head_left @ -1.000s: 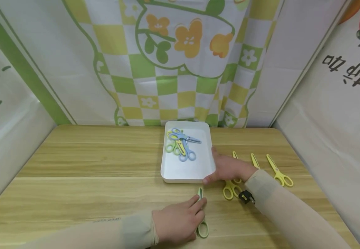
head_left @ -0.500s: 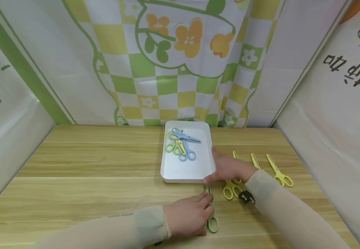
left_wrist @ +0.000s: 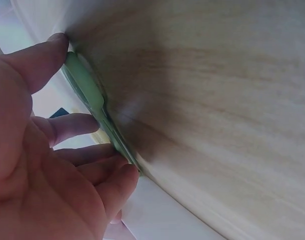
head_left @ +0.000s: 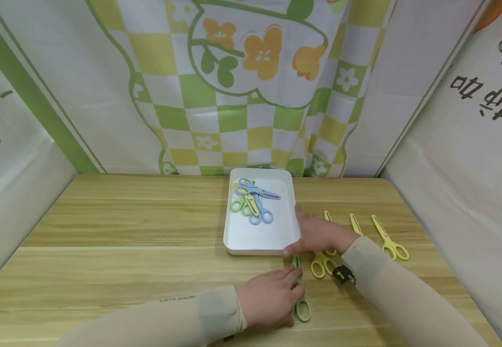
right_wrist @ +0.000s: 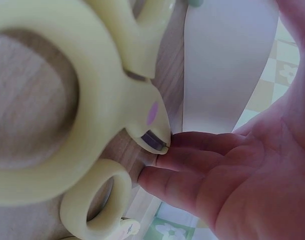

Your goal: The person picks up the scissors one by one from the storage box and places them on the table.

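My left hand [head_left: 272, 299] lies low over a pair of pale green scissors [head_left: 303, 311] on the table, just in front of the tray. In the left wrist view my thumb touches the end of the green handle [left_wrist: 85, 82] and my fingertips rest along the scissors toward the tip. My right hand [head_left: 320, 233] rests at the right side of the white tray [head_left: 272, 241], its thumb at the near right corner. Below that hand lie yellow scissors [head_left: 319, 267]; in the right wrist view straight fingers [right_wrist: 177, 185] reach toward their pivot [right_wrist: 151, 112].
Inside the tray, blue scissors [head_left: 259, 190], yellow scissors [head_left: 252, 205] and green scissors [head_left: 236, 206] lie heaped at its left. Another yellow pair [head_left: 390, 243] lies far right, with further yellow blades [head_left: 355, 222] partly hidden by my right arm. A checked curtain [head_left: 233, 140] hangs behind the table.
My left hand has slid right and slightly away from me across the table, and the green scissors have moved with it, closer to the tray's near right corner. My right hand has stayed in place.
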The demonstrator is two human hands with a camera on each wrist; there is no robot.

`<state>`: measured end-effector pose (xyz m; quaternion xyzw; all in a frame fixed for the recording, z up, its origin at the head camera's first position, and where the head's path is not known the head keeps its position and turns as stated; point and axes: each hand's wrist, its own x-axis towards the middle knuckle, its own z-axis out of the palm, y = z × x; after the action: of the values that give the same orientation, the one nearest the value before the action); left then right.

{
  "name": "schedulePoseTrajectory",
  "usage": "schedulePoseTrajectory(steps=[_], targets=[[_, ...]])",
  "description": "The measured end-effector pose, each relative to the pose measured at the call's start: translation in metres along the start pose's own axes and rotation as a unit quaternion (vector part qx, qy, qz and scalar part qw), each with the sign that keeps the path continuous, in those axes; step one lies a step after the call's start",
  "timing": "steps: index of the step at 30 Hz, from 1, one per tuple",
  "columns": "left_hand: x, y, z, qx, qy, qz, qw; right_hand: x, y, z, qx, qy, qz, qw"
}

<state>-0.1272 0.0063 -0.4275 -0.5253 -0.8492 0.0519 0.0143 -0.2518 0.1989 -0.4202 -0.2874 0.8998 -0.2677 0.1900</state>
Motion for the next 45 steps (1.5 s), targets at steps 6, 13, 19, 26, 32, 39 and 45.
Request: schedulePoseTrajectory(steps=[6, 13, 19, 26, 32, 39, 45], targets=[[0.0, 0.0, -0.002, -0.01, -0.009, -0.013, 0.9998, 0.0, -0.001, 0.0, 0.0, 0.001, 0.004, 1.0], [-0.003, 0.004, -0.006, -0.007, -0.034, -0.024, 0.9991, -0.001, -0.001, 0.0, 0.001, -0.001, -0.006, 1.0], [-0.01, 0.006, -0.016, -0.029, -0.037, -0.024, 0.9986, -0.002, -0.004, -0.002, 0.001, -0.004, -0.003, 1.0], [-0.012, -0.002, -0.029, -0.033, -0.003, 0.019, 0.9993, -0.004, -0.005, -0.002, 0.001, -0.002, 0.028, 1.0], [-0.01, -0.024, -0.042, -0.065, 0.023, 0.002, 0.9976, -0.003, -0.003, -0.003, 0.001, 0.008, -0.001, 1.0], [-0.014, -0.069, -0.038, -0.076, 0.053, -0.082, 0.9923, -0.001, -0.002, -0.005, -0.025, -0.009, -0.014, 1.0], [-0.018, -0.11, -0.02, -0.081, 0.039, -0.162, 0.9826, -0.001, -0.004, -0.004, -0.003, -0.012, 0.003, 1.0]])
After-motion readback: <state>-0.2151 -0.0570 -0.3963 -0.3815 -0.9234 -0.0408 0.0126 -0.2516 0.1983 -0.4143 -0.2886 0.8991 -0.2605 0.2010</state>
